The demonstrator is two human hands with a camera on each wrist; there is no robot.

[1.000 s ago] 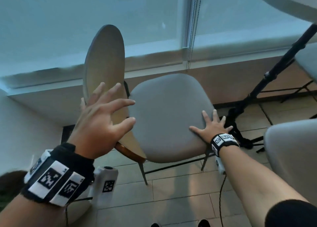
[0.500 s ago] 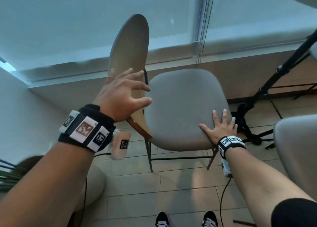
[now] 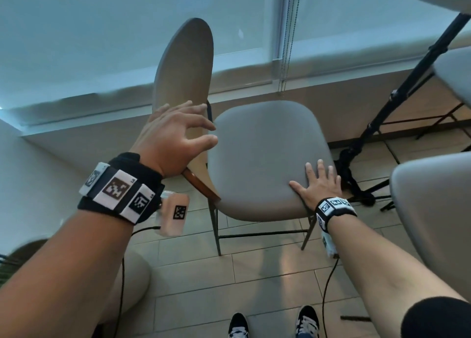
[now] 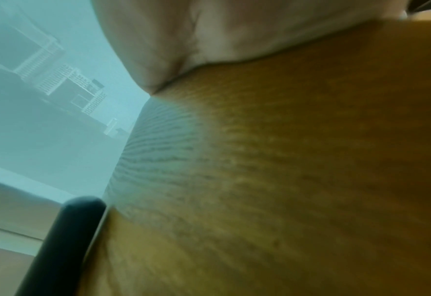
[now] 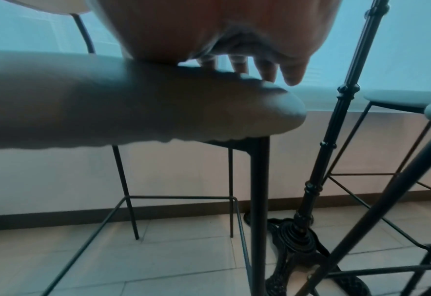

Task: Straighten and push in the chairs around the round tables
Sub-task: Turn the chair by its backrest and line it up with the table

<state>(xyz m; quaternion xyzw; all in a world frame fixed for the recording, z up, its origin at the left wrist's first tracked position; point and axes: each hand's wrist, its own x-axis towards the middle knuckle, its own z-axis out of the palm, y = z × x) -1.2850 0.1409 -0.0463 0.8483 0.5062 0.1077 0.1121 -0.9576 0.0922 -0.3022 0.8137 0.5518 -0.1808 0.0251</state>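
A tiled floor [image 3: 204, 281] runs up to a low wall under a wide window with lowered blinds [image 3: 76, 31]; a bead chain [image 3: 285, 57] hangs down between two panes. The chair [image 3: 265, 159] stands in front of that wall, its grey seat facing the person and its oval backrest [image 3: 183, 64] on the left.

In the head view the left hand [image 3: 175, 138] lies against the wooden back of the backrest, fingers bent and spread toward the seat side, thumb out; whether they actually clasp the edge I cannot tell. The left wrist view adds only a close, blurred stretch of wood grain [image 4: 285, 170] with the palm pressed on it and a dark frame tube [image 4: 65, 240] beside it.

The right hand [image 3: 318, 187] rests flat on the near right corner of the seat, fingers straight and apart. From the right wrist, those fingertips [image 5: 267, 70] show lying over the cushion's edge, and below appear the chair's thin black legs [image 5: 257, 200] and crossbar.

Just right of the chair stands the bench's black post [image 5: 336, 120] on an ornate foot [image 5: 295, 236]. More grey seats [image 3: 433, 223] crowd the right side, close to the post.
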